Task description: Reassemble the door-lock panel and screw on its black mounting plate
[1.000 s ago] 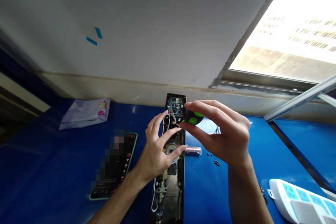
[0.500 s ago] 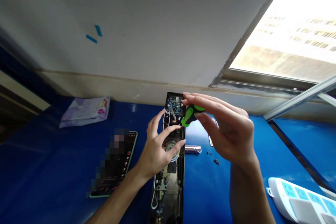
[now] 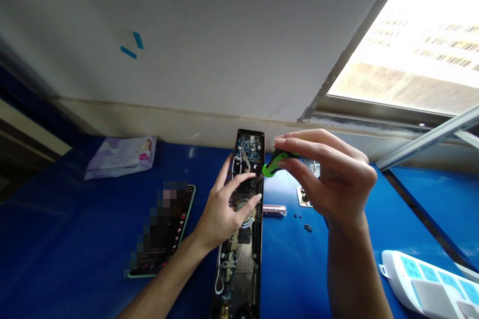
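Observation:
A long black open housing (image 3: 245,264) runs along the table in front of me, its inside exposed. At its far end sits a blue circuit board (image 3: 250,149) with a white cable over it; lower down are a round part and metal lock-like pieces. My left hand (image 3: 224,209) lies across the housing with fingers spread, the index tip near the screwdriver's tip. In my right hand (image 3: 329,169) is a green and black screwdriver (image 3: 275,162), tilted, its shaft reaching into the housing just below the board. Whether the tip sits on a screw is too small to tell.
Right of the housing lie a pink-brown wrapped cylinder (image 3: 275,210), several small dark screws (image 3: 307,228) and a small plate-like part (image 3: 304,197). A phone (image 3: 164,234) and a packet (image 3: 121,157) are left. A white power strip (image 3: 422,279) is at lower right.
My right hand and the screwdriver handle have shifted slightly right, and the handle leans more. More of the small part behind that hand now shows. My left hand has barely moved.

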{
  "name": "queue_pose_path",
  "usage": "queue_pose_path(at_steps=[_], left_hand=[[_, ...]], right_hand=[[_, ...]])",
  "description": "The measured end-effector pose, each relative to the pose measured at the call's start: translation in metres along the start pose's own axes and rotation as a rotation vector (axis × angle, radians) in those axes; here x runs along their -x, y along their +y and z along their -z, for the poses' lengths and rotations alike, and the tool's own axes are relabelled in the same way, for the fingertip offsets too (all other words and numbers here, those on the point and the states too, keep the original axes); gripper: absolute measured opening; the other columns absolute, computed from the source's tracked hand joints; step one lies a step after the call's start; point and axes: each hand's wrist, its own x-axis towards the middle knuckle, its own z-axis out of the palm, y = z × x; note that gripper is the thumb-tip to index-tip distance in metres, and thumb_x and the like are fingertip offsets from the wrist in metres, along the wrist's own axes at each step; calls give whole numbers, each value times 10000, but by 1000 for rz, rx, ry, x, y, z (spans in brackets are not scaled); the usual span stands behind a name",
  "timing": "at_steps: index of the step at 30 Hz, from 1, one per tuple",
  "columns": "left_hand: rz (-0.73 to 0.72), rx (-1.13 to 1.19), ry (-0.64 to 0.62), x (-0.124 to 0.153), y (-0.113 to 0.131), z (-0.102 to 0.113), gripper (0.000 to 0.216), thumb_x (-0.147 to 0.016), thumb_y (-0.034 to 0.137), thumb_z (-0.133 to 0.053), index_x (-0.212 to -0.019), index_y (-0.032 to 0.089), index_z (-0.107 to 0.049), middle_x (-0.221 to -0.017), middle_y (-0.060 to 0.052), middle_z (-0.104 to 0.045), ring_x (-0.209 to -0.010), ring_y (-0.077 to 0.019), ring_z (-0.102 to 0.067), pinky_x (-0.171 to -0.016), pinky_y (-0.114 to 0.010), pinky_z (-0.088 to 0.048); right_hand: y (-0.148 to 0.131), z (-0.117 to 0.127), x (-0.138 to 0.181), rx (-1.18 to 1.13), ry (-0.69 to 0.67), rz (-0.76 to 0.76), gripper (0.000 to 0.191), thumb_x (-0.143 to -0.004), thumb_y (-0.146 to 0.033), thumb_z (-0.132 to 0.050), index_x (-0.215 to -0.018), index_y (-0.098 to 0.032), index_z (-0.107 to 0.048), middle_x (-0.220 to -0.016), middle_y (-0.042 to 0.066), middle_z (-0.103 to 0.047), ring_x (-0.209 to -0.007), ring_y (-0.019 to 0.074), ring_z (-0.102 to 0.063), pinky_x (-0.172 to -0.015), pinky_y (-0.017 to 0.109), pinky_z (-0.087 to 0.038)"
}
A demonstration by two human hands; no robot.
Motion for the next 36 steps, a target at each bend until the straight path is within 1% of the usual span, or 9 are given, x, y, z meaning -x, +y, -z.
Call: queue_pose_path(at_steps=[3, 8, 11, 14, 16, 20, 26, 32, 36], left_hand=[[-2, 4, -2, 0, 1, 0, 368, -957, 413, -727, -1292, 261, -743, -1783, -104, -278, -1613, -349, -368, -1308, -527, -362], [-13, 12, -5, 0, 0, 0, 368, -963, 412, -719, -1293, 250, -741, -1792, -104, -257, -1605, -335, -388, -1312, -504, -361], [-15, 11, -3, -1, -1, 1, 366, -960, 411, -722, -1285, 245, -744, -1788, -108, -270, -1603, -328, -391, -1309, -489, -367], [-7, 11, -3, -2, 0, 1, 369, -954, 422, -726, -1280, 250, -747, -1782, -99, -293, -1596, -331, -403, -1305, -486, -374], [-3, 14, -4, -2, 0, 1, 374, -953, 428, -726, -1282, 251, -748, -1778, -97, -302, -1588, -333, -417, -1302, -485, -378], [3, 26, -13, -2, 1, 1, 382, -957, 432, -721, -1289, 244, -745, -1787, -107, -279, -1597, -339, -399, -1307, -499, -363], [24, 42, -21, -3, 2, 4, 368, -954, 423, -729, -1277, 248, -753, -1780, -92, -303, -1595, -347, -401, -1306, -509, -365], [22, 51, -22, -3, 1, 4, 368, -954, 427, -728, -1281, 260, -755, -1782, -80, -301, -1602, -337, -391, -1316, -527, -347], [25, 63, -17, -4, 1, 4, 346, -956, 414, -723, -1257, 249, -765, -1769, -93, -329, -1599, -327, -398, -1318, -502, -351]], right_hand=[[3, -1, 0, 88, 46, 43, 402, -869, -205, -884, -1246, -325, -813, -949, 22, -737, -793, 145, -716, -639, 275, -619], [2, -1, 0, -62, -112, -63, 487, -1050, -79, -541, -1460, -305, -677, -1417, 79, -735, -1251, 254, -733, -1038, 468, -636], [1, -3, -1, -52, -63, -38, 448, -967, -103, -733, -1355, -326, -752, -1180, 48, -811, -1022, 215, -783, -857, 388, -679], [2, -6, -1, 76, 38, -3, 393, -850, -194, -896, -1212, -329, -825, -911, 16, -729, -764, 157, -702, -628, 300, -625], [2, -7, -1, 111, 28, -27, 350, -926, -205, -818, -1257, -316, -808, -968, 42, -719, -816, 167, -707, -669, 314, -635], [1, -7, -2, -70, -123, -103, 481, -1052, -90, -537, -1467, -293, -670, -1401, 96, -728, -1251, 252, -721, -1027, 464, -633], [5, -7, -2, 27, 14, -15, 430, -844, -195, -902, -1237, -347, -814, -941, 15, -732, -819, 166, -720, -662, 305, -648], [4, -4, -2, -81, -125, -103, 477, -1054, -97, -544, -1443, -333, -687, -1390, 66, -744, -1246, 258, -733, -1013, 487, -653], [5, -4, -3, -54, -43, -26, 464, -915, -117, -810, -1316, -347, -774, -1072, 33, -804, -925, 192, -770, -761, 355, -674]])
